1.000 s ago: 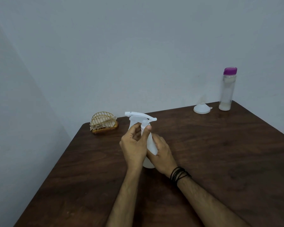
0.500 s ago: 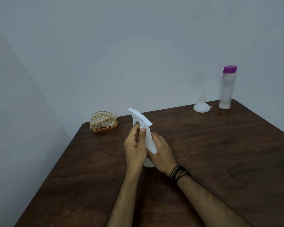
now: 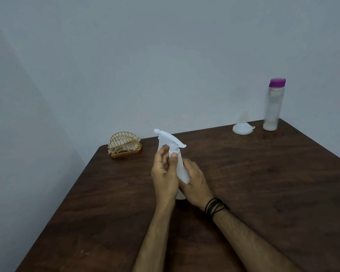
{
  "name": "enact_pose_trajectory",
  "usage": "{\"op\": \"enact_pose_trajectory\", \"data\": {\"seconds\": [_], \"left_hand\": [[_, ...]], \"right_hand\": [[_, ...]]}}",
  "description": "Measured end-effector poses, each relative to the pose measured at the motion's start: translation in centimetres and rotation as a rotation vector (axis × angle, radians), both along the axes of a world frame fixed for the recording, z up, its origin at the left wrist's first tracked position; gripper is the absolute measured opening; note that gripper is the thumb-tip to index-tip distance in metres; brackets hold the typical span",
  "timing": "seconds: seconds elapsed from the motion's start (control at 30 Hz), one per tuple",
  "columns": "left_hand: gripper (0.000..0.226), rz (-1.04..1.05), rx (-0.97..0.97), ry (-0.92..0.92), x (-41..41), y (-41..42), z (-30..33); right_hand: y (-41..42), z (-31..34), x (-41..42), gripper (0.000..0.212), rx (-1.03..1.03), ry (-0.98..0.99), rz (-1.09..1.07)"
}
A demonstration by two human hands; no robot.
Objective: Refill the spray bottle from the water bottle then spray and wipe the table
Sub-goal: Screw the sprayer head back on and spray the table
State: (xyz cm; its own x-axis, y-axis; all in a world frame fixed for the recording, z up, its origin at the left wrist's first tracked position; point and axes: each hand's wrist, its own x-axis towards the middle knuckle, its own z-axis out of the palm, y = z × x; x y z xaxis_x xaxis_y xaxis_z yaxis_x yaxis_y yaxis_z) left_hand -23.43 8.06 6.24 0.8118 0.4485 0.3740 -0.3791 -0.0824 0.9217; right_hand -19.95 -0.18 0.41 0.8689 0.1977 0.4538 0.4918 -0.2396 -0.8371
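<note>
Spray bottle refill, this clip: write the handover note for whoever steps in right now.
Left hand: grip on the neck collar under the white plastic trigger head, apparently unscrewing it.
Right hand: grip round the white plastic spray bottle, standing on the dark wooden table.
Far right corner: clear water bottle with purple cap, capped; white plastic funnel beside it, upside down.
Far left: gold wire holder with cloth.
Done: nothing poured.
Left: remove head, fill, reassemble, spray, wipe.

Plain home room: my dark wooden table [image 3: 243, 193] in a bare wall [image 3: 165, 65] corner, napkin holder [image 3: 125, 145] at 11 o'clock.
</note>
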Motion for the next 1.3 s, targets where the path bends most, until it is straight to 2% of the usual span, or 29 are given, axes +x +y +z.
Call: {"op": "enact_pose_trajectory", "data": {"seconds": [0.17, 0.3, 0.4, 0.5, 0.57, 0.8, 0.93, 1.03, 1.3], "left_hand": [[0.012, 0.054, -0.022, 0.013, 0.4, 0.2, -0.6], [0.014, 0.002, 0.067, 0.037, 0.7, 0.2, -0.4], [0.015, -0.065, 0.017, 0.049, 0.6, 0.2, -0.4], [0.015, -0.048, -0.081, 0.033, 0.2, 0.5, -0.5], [0.009, -0.029, -0.068, 0.027, 0.3, 0.7, -0.6], [0.018, -0.084, 0.074, 0.056, 0.5, 0.6, -0.5], [0.016, -0.203, 0.045, 0.075, 0.2, 1.3, -0.1], [0.023, -0.242, 0.002, 0.068, 0.0, 1.8, 0.0], [0.032, -0.245, 0.064, 0.074, 0.1, 2.3, -0.5]], "right_hand": [[-0.1, 0.1, -0.1, 0.043, 0.011, -0.004, -0.01], [0.0, 0.0, 0.1, 0.06, -0.005, -0.009, -0.002], [0.1, 0.0, 0.1, 0.066, -0.002, 0.001, -0.001], [0.1, -0.1, 0.0, 0.059, 0.026, 0.01, 0.009], [0.1, -0.1, 0.1, 0.055, 0.023, 0.003, 0.004], [0.2, -0.3, 0.4, 0.057, 0.009, -0.016, 0.01], [0.2, -0.1, 0.2, 0.059, 0.034, 0.009, 0.018], [0.2, -0.1, 0.2, 0.06, 0.053, 0.023, 0.022], [0.0, 0.3, 0.1, 0.04, 0.045, 0.046, 0.03]]}}
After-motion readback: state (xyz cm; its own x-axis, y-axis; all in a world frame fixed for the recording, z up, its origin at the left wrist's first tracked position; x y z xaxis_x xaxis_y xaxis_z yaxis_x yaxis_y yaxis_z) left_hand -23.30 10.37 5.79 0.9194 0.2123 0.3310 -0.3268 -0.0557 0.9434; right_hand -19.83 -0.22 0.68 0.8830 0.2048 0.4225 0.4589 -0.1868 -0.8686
